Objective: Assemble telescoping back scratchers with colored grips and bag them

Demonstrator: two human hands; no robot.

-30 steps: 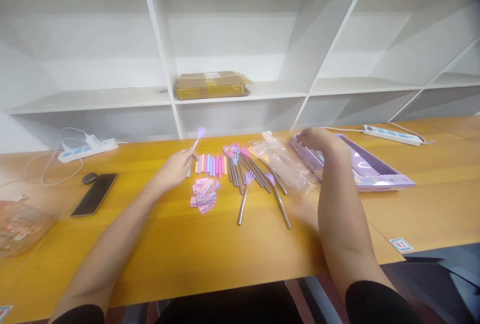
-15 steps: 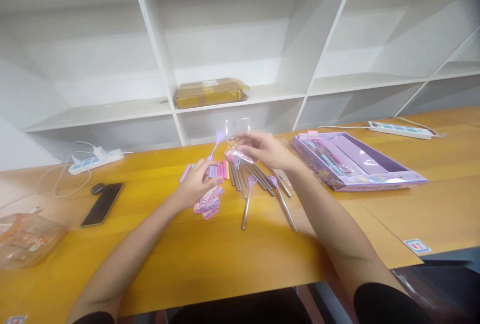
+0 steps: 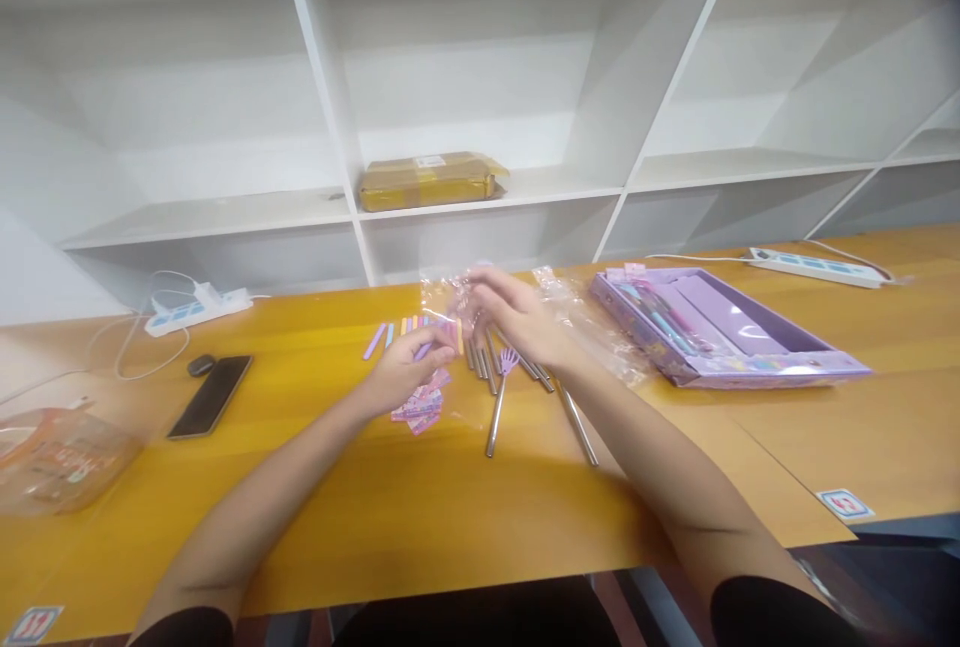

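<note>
My left hand (image 3: 412,365) has its fingers pressed together over the row of coloured sticks (image 3: 409,325); whatever it pinches is mostly hidden. A clear plastic bag (image 3: 442,295) is gripped in my right hand (image 3: 510,312), close to the left. Under and in front of my right hand lie several metal rods (image 3: 484,367). One rod with a purple hand-shaped end (image 3: 508,361) lies nearer the front, and another metal rod (image 3: 580,427) is partly behind my right forearm. Small pink printed cards (image 3: 421,407) are piled below my left hand.
More clear plastic (image 3: 600,337) lies beside a purple box (image 3: 757,372) of pens. At left are a phone (image 3: 210,397), a power strip (image 3: 199,309) and a plastic bag (image 3: 64,462). A taped parcel (image 3: 431,182) sits on the shelf; another power strip (image 3: 817,267) is at right.
The purple-ended stick that stood up from my left hand no longer shows there. The clear bag now spreads left between my hands. The view has shifted slightly.
</note>
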